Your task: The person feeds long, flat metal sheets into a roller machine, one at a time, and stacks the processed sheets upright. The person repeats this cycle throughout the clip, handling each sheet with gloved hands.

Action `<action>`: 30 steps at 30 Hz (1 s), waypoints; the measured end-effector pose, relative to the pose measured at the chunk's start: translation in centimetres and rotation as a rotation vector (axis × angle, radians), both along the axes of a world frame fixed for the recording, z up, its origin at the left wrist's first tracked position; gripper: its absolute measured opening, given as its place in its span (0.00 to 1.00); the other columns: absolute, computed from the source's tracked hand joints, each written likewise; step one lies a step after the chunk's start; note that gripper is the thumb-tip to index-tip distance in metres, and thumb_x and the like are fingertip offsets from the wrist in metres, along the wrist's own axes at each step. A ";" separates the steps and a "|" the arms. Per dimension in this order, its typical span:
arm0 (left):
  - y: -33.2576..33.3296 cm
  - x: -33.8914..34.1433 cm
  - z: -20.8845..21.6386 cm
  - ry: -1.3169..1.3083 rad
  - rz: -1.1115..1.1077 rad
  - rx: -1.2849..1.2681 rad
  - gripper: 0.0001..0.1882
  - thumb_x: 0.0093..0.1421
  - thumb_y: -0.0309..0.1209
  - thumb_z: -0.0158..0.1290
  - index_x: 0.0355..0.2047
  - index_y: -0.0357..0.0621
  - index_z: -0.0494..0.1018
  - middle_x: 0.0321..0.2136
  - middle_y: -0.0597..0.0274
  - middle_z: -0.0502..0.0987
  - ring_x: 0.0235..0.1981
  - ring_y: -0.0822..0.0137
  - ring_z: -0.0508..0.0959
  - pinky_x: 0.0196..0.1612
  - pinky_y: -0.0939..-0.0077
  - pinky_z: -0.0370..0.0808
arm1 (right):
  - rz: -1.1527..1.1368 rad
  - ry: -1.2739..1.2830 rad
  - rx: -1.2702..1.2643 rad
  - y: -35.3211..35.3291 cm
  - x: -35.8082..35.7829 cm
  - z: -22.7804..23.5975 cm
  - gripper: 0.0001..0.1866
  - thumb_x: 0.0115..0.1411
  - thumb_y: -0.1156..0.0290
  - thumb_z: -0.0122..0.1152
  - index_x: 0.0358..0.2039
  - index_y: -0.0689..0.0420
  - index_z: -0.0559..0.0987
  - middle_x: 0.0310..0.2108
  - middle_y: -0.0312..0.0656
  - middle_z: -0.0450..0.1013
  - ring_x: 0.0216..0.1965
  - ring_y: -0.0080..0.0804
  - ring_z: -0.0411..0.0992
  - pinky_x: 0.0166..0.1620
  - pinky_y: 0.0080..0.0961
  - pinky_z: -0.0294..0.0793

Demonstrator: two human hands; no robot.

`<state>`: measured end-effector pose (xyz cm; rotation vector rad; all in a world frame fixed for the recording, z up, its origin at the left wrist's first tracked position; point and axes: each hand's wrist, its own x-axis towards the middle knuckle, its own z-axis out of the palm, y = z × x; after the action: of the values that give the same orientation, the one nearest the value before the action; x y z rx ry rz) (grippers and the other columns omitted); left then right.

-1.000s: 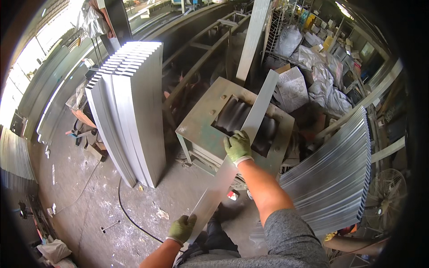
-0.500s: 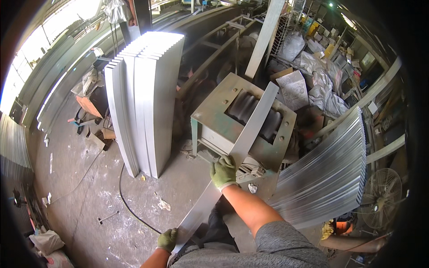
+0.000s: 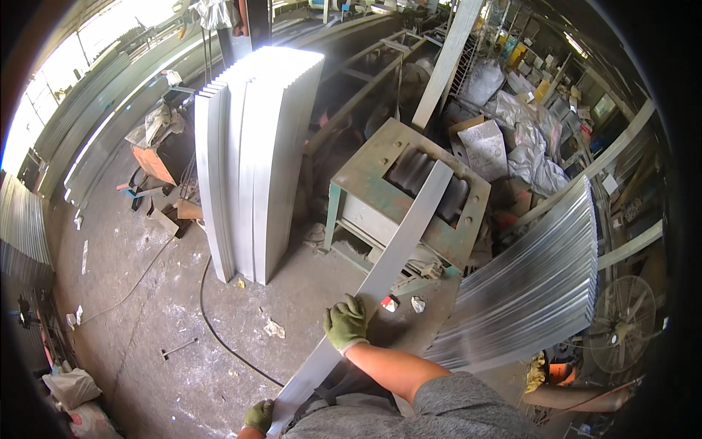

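A long flat metal bar (image 3: 411,228) slants from my body up to a green-grey machine (image 3: 360,170). The bar's far end rests over the dark rollers (image 3: 412,175) set in the machine's top. My right hand (image 3: 345,323), in a green work glove, is closed over the bar about midway along its near half. Down at the lower edge my left hand (image 3: 259,415), also gloved in green, grips the bar's near end; its fingers are partly hidden.
To the left of the machine stands a tall stack of pale metal strips (image 3: 252,161). Another stack of ribbed silvery strips (image 3: 526,285) leans at the right, beside a round fan (image 3: 621,322). A black cable (image 3: 219,333) and scraps lie on the floor (image 3: 161,293).
The bar has slid back toward me, its far end lower over the rollers. Both hands moved down and left with it. My view has shifted slightly.
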<state>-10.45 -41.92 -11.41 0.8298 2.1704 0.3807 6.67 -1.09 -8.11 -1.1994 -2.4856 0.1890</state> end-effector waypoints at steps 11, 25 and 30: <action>-7.8 -3.5 1.3 -0.037 0.069 -0.216 0.35 0.76 0.64 0.41 0.44 0.45 0.84 0.41 0.35 0.85 0.47 0.30 0.84 0.49 0.39 0.78 | 0.159 0.097 -0.246 -9.0 -1.1 1.5 0.13 0.68 0.56 0.64 0.44 0.50 0.88 0.56 0.37 0.82 0.72 0.54 0.65 0.76 0.64 0.54; 24.2 3.4 5.8 -0.042 -0.202 -0.119 0.40 0.61 0.69 0.62 0.48 0.41 0.81 0.43 0.39 0.87 0.49 0.36 0.86 0.53 0.45 0.81 | 0.044 -0.044 0.122 21.6 5.9 3.3 0.24 0.73 0.57 0.55 0.59 0.61 0.81 0.65 0.51 0.75 0.73 0.56 0.63 0.79 0.58 0.53; 39.2 7.3 7.6 -0.104 -0.211 -0.032 0.37 0.63 0.65 0.62 0.49 0.39 0.82 0.42 0.39 0.88 0.48 0.37 0.87 0.51 0.49 0.82 | -0.066 0.211 0.088 24.8 7.3 4.0 0.24 0.70 0.62 0.61 0.61 0.63 0.77 0.68 0.55 0.70 0.72 0.62 0.64 0.76 0.59 0.60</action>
<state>-3.14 -2.77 -3.81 0.9883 1.9659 0.2755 13.96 23.70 -4.10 -1.1601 -2.2462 0.1774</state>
